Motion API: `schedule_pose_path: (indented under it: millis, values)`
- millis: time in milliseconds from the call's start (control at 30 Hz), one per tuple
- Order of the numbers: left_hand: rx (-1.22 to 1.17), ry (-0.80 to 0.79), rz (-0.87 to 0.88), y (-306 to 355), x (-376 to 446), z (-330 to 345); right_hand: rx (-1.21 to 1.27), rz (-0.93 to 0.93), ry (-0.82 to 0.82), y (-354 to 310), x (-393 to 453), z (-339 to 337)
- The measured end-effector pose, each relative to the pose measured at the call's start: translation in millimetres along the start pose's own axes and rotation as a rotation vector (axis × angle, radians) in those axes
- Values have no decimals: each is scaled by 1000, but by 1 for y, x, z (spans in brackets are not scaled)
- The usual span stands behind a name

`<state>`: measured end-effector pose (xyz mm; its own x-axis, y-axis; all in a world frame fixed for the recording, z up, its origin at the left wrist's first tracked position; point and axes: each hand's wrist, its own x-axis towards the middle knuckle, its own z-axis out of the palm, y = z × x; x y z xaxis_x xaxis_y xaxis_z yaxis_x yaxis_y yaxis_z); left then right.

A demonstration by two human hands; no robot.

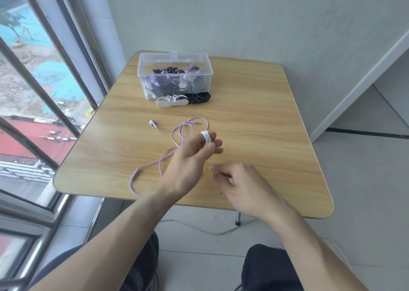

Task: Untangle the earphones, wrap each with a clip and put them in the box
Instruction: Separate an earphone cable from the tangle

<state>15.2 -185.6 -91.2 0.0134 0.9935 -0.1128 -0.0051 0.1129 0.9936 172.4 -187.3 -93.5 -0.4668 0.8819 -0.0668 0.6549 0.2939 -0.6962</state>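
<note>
Clips (172, 101) before box (174, 78), purple earphones (177, 133) nearer

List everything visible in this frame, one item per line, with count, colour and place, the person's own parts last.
table: one, light wood, beside the window.
box: one, clear plastic, far side of the table, holding wrapped earphones in purple, white and black.
white clip: one, on the table just in front of the box.
black clip: one, right of the white clip, against the box.
purple earphones: one set, loose on the table, cable looped.
white earphone cable: one, coiled round the left hand's fingers.
cable on the floor: one, white, under the table.
left hand: raised over the table, carrying the coil.
right hand: pinching the white cable's free end.
</note>
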Motion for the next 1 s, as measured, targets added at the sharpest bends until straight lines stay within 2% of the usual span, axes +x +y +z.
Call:
schedule_pose_path:
  millis: [100,167,233,300,367,467,567,700,867,1000]
  values:
    - [414,-49,191,-13,-5,4,-102,52,6,-4,-5,-13]
    - [569,-116,288,-16,-9,5,-53,47,88,-5,-8,-24]
    - [544,-165,269,-13,-11,5,89,50,183,-4,-10,-30]
    - [474,-233,188,-10,-11,3,340,95,214,-1,-9,-30]
    - [365,-351,62,-5,-11,2,552,113,224,3,-6,-27]
    - [111,-464,-145,1,-7,-3,699,96,205,8,-1,-22]
    - [-80,-464,-237,2,-3,-6,745,99,204,12,1,-18]
    - [-166,-496,-212,1,-4,-4,764,20,133,10,-1,-12]
    - [-90,-359,-178,0,-4,-3,831,9,169,8,0,-7]
    - [139,-190,-206,-5,-1,-3,492,17,158,16,1,-7]
